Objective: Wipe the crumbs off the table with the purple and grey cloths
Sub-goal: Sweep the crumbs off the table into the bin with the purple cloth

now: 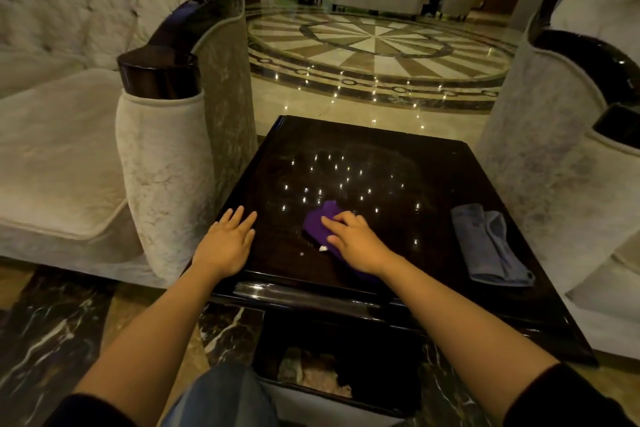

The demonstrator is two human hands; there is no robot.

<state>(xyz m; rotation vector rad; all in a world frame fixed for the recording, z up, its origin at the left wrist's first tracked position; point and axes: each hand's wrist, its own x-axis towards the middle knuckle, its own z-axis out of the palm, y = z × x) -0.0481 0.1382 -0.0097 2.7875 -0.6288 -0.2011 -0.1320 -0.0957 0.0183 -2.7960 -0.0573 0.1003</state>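
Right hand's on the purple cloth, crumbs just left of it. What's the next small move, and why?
Probably sweep the purple cloth under the right hand leftward and toward the near edge over the white crumbs; they lie bare on the table beside it.

Purple cloth (317, 224) near half hidden under right hand (353, 241).

Head camera looks forward and down, close over the table (346, 156).
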